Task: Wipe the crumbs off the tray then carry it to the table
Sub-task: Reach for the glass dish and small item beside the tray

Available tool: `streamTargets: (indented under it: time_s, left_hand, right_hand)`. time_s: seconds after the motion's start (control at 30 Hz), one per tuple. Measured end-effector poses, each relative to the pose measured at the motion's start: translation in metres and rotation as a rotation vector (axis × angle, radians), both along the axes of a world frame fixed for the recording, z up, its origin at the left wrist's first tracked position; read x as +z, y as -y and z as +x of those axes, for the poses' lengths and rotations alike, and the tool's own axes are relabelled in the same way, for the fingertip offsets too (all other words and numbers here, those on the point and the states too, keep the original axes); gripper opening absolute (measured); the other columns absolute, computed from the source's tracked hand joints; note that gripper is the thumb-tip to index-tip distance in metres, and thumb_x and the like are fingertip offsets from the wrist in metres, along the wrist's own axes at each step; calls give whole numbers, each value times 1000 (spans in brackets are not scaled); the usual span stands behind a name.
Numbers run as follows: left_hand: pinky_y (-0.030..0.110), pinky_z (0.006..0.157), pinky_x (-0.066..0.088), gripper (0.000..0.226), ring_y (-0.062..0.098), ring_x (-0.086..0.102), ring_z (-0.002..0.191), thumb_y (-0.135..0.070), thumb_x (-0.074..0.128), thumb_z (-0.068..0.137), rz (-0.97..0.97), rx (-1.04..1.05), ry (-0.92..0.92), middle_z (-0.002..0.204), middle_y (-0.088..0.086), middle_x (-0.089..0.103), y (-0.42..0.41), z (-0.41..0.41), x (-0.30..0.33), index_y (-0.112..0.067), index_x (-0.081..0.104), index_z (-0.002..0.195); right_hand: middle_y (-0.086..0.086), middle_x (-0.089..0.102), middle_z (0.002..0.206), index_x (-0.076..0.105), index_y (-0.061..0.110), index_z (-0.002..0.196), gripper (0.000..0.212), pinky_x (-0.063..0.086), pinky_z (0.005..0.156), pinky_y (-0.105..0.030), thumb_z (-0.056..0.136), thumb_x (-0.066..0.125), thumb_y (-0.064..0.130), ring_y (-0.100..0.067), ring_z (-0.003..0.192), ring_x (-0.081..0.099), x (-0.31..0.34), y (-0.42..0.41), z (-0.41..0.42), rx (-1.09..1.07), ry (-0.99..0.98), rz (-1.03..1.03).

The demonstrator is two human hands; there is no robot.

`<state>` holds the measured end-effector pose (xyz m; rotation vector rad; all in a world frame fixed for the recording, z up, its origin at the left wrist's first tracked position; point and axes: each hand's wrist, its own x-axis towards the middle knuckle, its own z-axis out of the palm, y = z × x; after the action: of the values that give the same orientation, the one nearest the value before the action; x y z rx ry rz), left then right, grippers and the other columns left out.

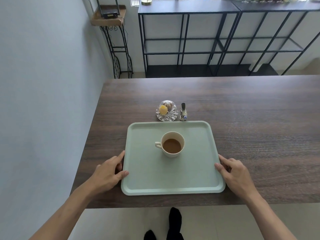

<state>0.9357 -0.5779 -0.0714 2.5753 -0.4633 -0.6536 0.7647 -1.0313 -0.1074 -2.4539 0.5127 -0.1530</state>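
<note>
- The dark wood-grain tabletop (251, 135) fills the middle of the view, its near edge just ahead of the person's two black-socked feet (174, 220) on the pale floor.
- Behind it, two black metal shelving units (225, 40) stand side by side against the far wall, open frames with dark tops.
- To the left, one wrought-iron stand (119, 49) carries a wooden tray-shelf, and on that sits one black router (108, 13) with two antennas up; any writing on it is too small to read.
- Now the tray (147, 184): one of them, pale mint green, rectangular with rounded corners and a low raised rim, lying flat on the tabletop near the front edge. Its surface looks smooth and plain, no label or print that can be read.
- Left hand (108, 172) is on the tray's left rim, thumb lying over the top edge, fingers curled along the outside: its grip grasps the tray.
- Right hand (233, 172) mirrors it on the right rim, thumb on the edge, fingers wrapped at the side: that grip grasps the tray too.
- One cream mug (173, 135) stands upright in the middle of the tray, handle to the left, brown coffee inside.
- Just beyond the far rim, one cut-glass domed dish (167, 111) holds two small round items, one yellow, one brown.
- Beside it on the right, one small ceramic bird figurine (183, 113).
</note>
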Motion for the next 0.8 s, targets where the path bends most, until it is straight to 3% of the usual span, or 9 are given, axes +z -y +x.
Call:
streamTargets:
  time_s: [0.3, 0.43, 0.5, 0.6, 0.73, 0.8]
  left_hand:
    - [43, 93, 50, 84, 7, 54, 89, -46, 62, 99, -4, -1, -3, 97, -14, 53, 0, 0, 1, -38, 11, 165]
    - [42, 94, 50, 83, 7, 54, 89, -50, 61, 99, 12, -4, -16, 98, -13, 53, -3, -1, -1, -36, 12, 165]
    - [40, 91, 51, 82, 8, 56, 87, -55, 59, 98, 20, 37, -21, 97, -12, 54, -3, 1, -1, -32, 17, 164]
    - [35, 83, 53, 76, 9, 58, 84, -55, 57, 98, -41, 190, 84, 94, -7, 55, 11, 15, 6, -23, 30, 162]
    - [42, 83, 54, 59, 10, 57, 81, -61, 56, 96, -77, 197, 186, 88, -6, 53, 55, 49, 15, -26, 54, 144]
    - [46, 88, 52, 64, 14, 56, 86, -67, 54, 93, -26, 185, 214, 90, -7, 52, 80, 66, 15, -25, 54, 141]
  right_hand:
    - [7, 57, 68, 67, 31, 141, 45, 53, 75, -50, 97, 75, 30, -19, 77, 55, 7, -5, -2, -14, -6, 33]
    - [8, 57, 69, 68, 28, 140, 45, 52, 72, -46, 97, 70, 41, -17, 77, 56, 10, -7, -5, -5, -13, 57]
    - [8, 57, 71, 69, 20, 138, 51, 49, 70, -41, 98, 63, 52, -15, 79, 57, 13, -7, -5, -34, 2, 63]
    - [4, 57, 74, 70, 8, 136, 59, 46, 71, -37, 95, 64, 50, -15, 79, 59, 25, -1, 15, -132, 34, 83]
    - [3, 55, 75, 69, 11, 137, 50, 49, 71, -40, 99, 67, 43, -15, 77, 57, 38, 7, 64, -100, 58, 70]
    - [3, 54, 76, 73, 13, 132, 49, 51, 71, -41, 99, 64, 49, -17, 78, 56, 42, 7, 91, -54, 82, 51]
